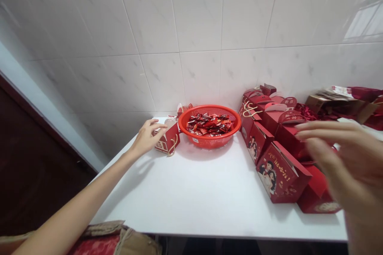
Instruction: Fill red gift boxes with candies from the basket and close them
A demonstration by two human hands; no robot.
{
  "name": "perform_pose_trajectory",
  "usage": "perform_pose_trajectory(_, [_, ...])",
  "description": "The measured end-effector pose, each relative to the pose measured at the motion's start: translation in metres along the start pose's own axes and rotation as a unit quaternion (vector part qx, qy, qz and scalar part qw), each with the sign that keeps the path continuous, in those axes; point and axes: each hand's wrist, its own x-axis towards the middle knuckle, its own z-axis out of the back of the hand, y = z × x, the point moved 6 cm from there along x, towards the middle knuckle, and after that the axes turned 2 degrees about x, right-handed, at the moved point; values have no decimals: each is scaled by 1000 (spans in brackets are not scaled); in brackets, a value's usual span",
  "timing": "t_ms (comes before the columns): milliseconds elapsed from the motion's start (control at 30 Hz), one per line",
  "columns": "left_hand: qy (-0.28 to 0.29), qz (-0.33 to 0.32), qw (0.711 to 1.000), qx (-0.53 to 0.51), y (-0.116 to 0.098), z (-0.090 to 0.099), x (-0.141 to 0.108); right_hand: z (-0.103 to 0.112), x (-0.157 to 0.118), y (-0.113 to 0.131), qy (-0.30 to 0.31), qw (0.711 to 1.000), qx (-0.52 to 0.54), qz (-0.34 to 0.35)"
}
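1. Head view, landmark: red plastic basket (pixel 214 142). It sits on the white table (pixel 191 195), near the tiled wall (pixel 197 81), and holds a heap of small red packets (pixel 209 124).
2. Left hand (pixel 149 136): just left of the basket, over a small red box (pixel 171 137). Fingers loosely spread and slightly bent, thumb apart from them; nothing visibly pinched. Can't tell if the fingertips touch the box.
3. That small box stands just left of the basket, a rope handle (pixel 172 150) hanging down its near side. Hand hides part of its top.
4. Right hand (pixel 350 159): well right of the basket and nearer the camera, blurred. Fingers stretched out toward the basket side, close together; thumb held away below them. Gap between thumb and fingers looks unfilled. Contact with the boxes behind it: can't tell.
5. Right of the basket: tight cluster of red gift boxes (pixel 271 121). Nearest ones are a box with a printed couple (pixel 283 177) and, beside it, a plain-topped box (pixel 318 191), partly behind the right hand.
6. Far right of the basket, by the wall: brown carton (pixel 324 105) with flat stuff on top, too blurred to identify.
7. Below left of the basket, off the table's near edge: open cardboard carton (pixel 137 243), red contents.
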Motion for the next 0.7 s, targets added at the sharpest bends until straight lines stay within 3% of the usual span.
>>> perform_pose_trajectory(67, [15, 53, 998, 10, 15, -3, 13, -37, -11, 20, 128, 989, 6, 66])
perform_pose_trajectory(133, [57, 96, 994, -5, 26, -9, 22, -66, -23, 23, 221, 972, 26, 78])
perform_pose_trajectory(300, [146, 134, 979, -55, 37, -17, 23, -112, -46, 4, 332, 939, 85, 25])
perform_pose_trajectory(400, [191, 125, 970, -79, 32, -14, 15, -134, -57, -12, 376, 921, 102, -26])
perform_pose_trajectory(500, [248, 77, 961, -98, 17, -15, 2, -151, -66, -25, 385, 911, 128, -71])
perform_pose_trajectory(633, [373, 43, 917, -137, -10, -32, -31, -168, -77, -36, 379, 908, 142, -108])
perform_pose_trajectory(700, [403, 37, 902, -153, -24, -42, -46, -174, -82, -39, 378, 907, 143, -114])
